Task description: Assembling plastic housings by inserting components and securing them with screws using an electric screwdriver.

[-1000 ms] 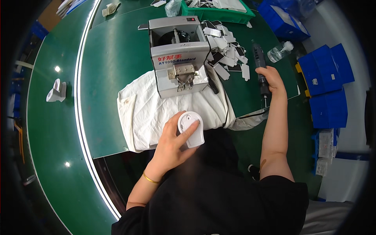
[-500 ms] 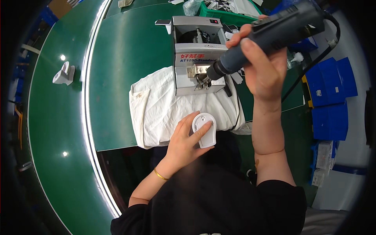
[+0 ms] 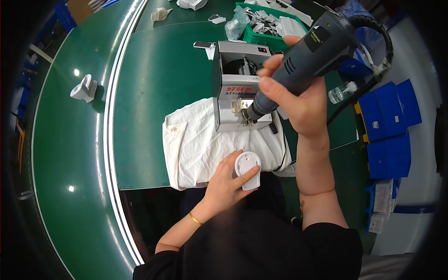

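Note:
My right hand (image 3: 301,100) is wrapped round a dark grey electric screwdriver (image 3: 298,63), tilted with its tip down to the left. That tip reaches the front outlet of a grey screw feeder (image 3: 226,112); whether a screw sits on the bit is too small to tell. Closer to my body, my left hand (image 3: 224,182) grips a white plastic housing (image 3: 248,163) with a rounded top and small holes, the thumb lying across its face. Under the feeder's front and near my left hand spreads a white cloth (image 3: 198,144).
A green bin (image 3: 254,36) of small white parts stands behind the feeder. Another white plastic part (image 3: 85,88) sits on the green surface at left. Blue bins (image 3: 389,156) line the right side. The screwdriver's black cable (image 3: 387,46) loops down at right.
The screwdriver tip has shifted slightly lower at the feeder's front. My left hand keeps its grip on the white housing. The whole view has tilted, so more of the far table shows.

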Tool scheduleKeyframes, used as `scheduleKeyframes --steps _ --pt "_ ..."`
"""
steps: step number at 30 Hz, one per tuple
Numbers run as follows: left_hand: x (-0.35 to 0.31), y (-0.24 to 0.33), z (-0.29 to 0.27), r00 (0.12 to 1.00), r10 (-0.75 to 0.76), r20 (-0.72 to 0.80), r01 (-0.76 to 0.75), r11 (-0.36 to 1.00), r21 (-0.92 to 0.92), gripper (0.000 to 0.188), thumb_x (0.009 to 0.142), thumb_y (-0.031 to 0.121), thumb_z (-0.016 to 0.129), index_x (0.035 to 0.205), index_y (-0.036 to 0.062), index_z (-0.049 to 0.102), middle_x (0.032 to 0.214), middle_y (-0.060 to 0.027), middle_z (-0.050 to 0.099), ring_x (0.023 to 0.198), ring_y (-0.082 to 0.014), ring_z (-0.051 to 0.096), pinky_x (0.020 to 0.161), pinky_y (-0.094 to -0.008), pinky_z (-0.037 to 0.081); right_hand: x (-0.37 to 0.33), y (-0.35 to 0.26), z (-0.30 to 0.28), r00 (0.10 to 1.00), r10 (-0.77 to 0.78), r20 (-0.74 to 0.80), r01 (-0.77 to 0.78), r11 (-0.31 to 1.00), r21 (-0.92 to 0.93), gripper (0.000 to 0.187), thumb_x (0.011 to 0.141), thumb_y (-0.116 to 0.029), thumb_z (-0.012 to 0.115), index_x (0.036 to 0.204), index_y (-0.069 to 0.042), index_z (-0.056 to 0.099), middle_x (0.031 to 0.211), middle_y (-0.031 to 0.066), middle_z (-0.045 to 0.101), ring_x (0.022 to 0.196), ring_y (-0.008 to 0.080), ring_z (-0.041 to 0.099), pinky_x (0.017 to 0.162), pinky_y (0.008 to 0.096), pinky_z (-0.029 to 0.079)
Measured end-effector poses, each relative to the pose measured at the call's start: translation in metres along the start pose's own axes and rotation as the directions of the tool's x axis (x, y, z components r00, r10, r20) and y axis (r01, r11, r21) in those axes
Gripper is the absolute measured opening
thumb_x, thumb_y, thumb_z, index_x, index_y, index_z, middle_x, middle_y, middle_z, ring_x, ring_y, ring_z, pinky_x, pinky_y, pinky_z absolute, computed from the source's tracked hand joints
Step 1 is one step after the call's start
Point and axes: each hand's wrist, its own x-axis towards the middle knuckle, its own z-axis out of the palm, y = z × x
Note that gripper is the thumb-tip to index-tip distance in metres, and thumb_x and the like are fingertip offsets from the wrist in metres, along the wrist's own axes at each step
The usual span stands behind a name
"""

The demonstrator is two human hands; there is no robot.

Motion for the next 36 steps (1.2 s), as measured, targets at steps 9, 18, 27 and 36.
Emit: scheduleKeyframes --steps 9,18,27,36 --pt "-0.007 -0.009 0.005 0.999 0.034 -0.031 -0.034 0.999 0.013 0.063 0.063 0.016 0.086 0.123 0.0269 0.068 0.142 -0.023 0.042 0.127 -0.0422 0.045 0.103 -0.0444 0.044 -0.02 0.001 0.009 0.978 -0.084 -0.188 0.118 0.977 0.178 0.037 0.084 0.002 0.07 0.116 0.004 0.052 0.069 0.0043 0.063 0.058 0.0103 0.06 0.06 0.0253 0.051" --pt "-0.006 -0.004 0.003 0.994 0.055 -0.095 -0.059 0.998 -0.035 0.06 0.061 0.016 0.089 0.118 0.0245 0.071 0.139 -0.0229 0.047 0.122 -0.0425 0.051 0.098 -0.0454 0.046 -0.095 -0.037 0.008 1.0 -0.027 0.014 0.028 0.998 -0.057 0.049 0.089 -0.01 0.062 0.13 -0.007 0.036 0.075 0.0055 0.051 0.065 0.0158 0.054 0.069 0.037 0.048" --pt "-0.006 -0.003 0.002 0.995 0.036 -0.091 -0.04 0.998 -0.045 0.058 0.062 0.015 0.086 0.117 0.0245 0.072 0.14 -0.0205 0.046 0.126 -0.0408 0.048 0.102 -0.0428 0.045 -0.096 -0.035 0.009 1.0 0.024 0.02 -0.022 0.994 -0.103 0.048 0.088 -0.009 0.062 0.128 -0.008 0.036 0.078 0.0063 0.052 0.066 0.0158 0.054 0.07 0.0372 0.047" --pt "-0.007 -0.003 0.001 0.994 0.046 -0.103 -0.049 0.998 -0.028 0.061 0.061 0.013 0.086 0.119 0.0243 0.071 0.139 -0.0199 0.047 0.125 -0.0402 0.049 0.101 -0.0424 0.046 -0.092 -0.033 0.011 0.991 -0.009 0.13 0.036 0.978 -0.204 0.038 0.086 -0.002 0.061 0.116 -0.009 0.037 0.079 0.0075 0.054 0.065 0.0155 0.055 0.069 0.0371 0.049"
